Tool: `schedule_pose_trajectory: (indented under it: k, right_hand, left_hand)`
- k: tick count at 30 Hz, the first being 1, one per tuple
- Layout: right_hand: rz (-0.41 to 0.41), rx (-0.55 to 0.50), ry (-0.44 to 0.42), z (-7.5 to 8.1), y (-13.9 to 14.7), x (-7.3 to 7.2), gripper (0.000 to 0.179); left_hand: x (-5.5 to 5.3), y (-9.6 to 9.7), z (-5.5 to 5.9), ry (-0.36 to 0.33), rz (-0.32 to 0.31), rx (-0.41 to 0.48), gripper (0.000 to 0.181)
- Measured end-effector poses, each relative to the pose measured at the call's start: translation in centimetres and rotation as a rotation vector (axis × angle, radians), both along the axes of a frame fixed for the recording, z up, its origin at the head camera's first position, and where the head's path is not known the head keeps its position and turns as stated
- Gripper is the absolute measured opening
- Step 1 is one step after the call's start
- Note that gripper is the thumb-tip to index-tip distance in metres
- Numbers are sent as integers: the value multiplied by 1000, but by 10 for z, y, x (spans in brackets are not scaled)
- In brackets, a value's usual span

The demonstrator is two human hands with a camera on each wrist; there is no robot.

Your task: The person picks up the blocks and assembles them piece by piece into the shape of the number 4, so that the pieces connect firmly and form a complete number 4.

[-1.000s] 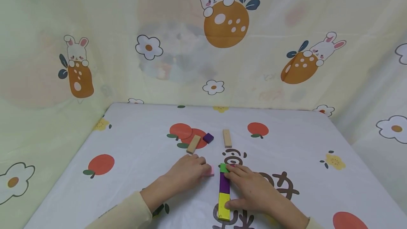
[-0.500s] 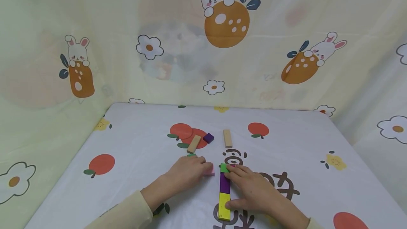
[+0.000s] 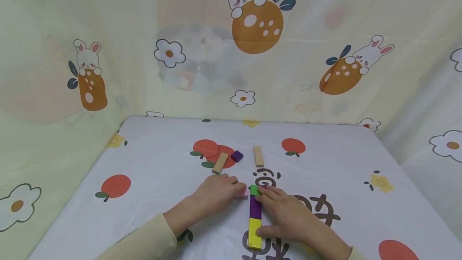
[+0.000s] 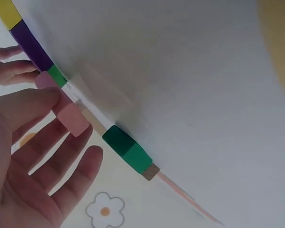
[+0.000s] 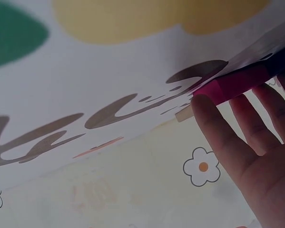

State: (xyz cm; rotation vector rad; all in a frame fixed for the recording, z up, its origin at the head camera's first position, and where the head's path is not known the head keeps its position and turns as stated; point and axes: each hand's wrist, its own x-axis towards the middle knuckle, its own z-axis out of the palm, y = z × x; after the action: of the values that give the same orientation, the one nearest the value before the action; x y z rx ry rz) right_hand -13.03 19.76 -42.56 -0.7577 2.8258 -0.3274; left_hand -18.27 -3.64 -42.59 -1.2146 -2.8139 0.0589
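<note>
My left hand (image 3: pixel 218 192) pinches a pink block (image 4: pixel 71 111) between thumb and fingers, low over the table. Just right of it lies a straight row made of a yellow block (image 3: pixel 254 234), a purple block (image 3: pixel 255 208) and a green block (image 3: pixel 254 190). A narrow gap shows between the pink block and the row in the head view. My right hand (image 3: pixel 292 216) rests along the row's right side, thumb at the yellow block, extended fingers by the green end. In the right wrist view, a fingertip touches a magenta block (image 5: pixel 232 85), mostly hidden from above.
Beyond the hands lie two plain wooden blocks, one on the left (image 3: pixel 220 163) and one on the right (image 3: pixel 258 157), and a small dark purple block (image 3: pixel 237 156). A dark green block (image 4: pixel 128 149) sits behind my left hand. A patterned curtain (image 3: pixel 202 103) rises behind the table.
My left hand has shifted slightly right with the pink block, closer to the row. The right hand and the row stay in place.
</note>
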Motion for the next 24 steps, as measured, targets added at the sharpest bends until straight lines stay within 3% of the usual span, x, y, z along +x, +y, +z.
schedule_pose_trajectory:
  k: [5,13,24]
  right_hand:
    - [-5,-1,-9,-2,1,1,85]
    - [37,-6,65,-3,5,1,82]
    - [26,7,48,-4,4,1,82]
  left_hand:
    - [-2,3,0,-18,-7,-4,32]
    - [-11,8,1,-47,5,8,32]
    - [-16,11,0,-96,8,40,30]
